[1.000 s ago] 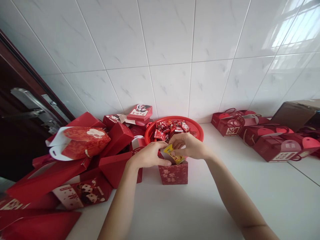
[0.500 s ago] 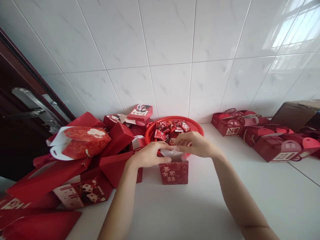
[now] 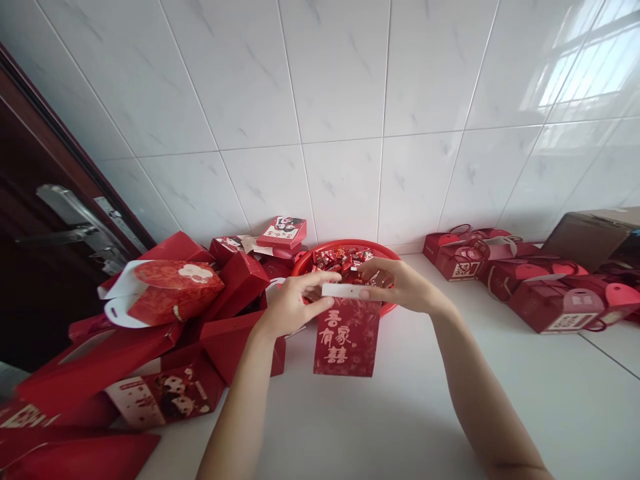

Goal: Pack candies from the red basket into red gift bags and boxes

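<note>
A dark red paper gift box (image 3: pixel 345 339) stands on the white counter in front of me, gold characters printed on its near face. Along its top edge shows a white folded strip (image 3: pixel 340 291) with a small hole. My left hand (image 3: pixel 295 303) grips the upper left corner, thumb in front and fingers curled behind. At the upper right, my right hand (image 3: pixel 400 287) presses its thumb to the strip's end, its fingers bent over the far side. Just beyond the box, a red plastic basket (image 3: pixel 395 253) holds wrapped sweets (image 3: pixel 350 259), partly hidden by my hands.
Several red boxes (image 3: pixel 235 340), some open and tipped over, are heaped on the left. Closed red boxes with handles (image 3: pixel 545 293) stand in a group on the right, near a brown carton (image 3: pixel 580 240). A tiled wall (image 3: pixel 345 173) rises behind the counter.
The box's open top has gone from view and a white folded strip shows there instead. Its front face now shows taller. Both hands stay at the top edge.
</note>
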Action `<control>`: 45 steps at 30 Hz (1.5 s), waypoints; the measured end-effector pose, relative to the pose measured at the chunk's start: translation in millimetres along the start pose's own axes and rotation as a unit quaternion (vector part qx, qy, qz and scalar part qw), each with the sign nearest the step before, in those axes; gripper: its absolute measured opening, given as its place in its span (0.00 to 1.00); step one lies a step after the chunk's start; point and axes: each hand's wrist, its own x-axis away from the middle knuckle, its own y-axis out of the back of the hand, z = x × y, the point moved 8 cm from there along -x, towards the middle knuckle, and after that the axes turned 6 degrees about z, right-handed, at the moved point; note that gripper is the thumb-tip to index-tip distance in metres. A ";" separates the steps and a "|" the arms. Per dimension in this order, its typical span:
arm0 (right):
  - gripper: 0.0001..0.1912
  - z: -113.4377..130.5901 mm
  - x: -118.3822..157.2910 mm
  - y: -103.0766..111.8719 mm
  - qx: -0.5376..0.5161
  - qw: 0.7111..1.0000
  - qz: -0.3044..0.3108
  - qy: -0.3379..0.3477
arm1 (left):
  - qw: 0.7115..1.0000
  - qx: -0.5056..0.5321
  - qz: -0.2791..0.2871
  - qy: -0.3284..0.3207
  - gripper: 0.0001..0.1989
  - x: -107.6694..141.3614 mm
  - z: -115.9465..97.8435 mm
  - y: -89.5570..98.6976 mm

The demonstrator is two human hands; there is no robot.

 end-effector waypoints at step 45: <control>0.22 18.8 1.1 -5.1 -0.220 0.974 -0.029 0.035 | 0.979 0.084 -0.180 -0.049 0.16 10.7 -21.6 17.9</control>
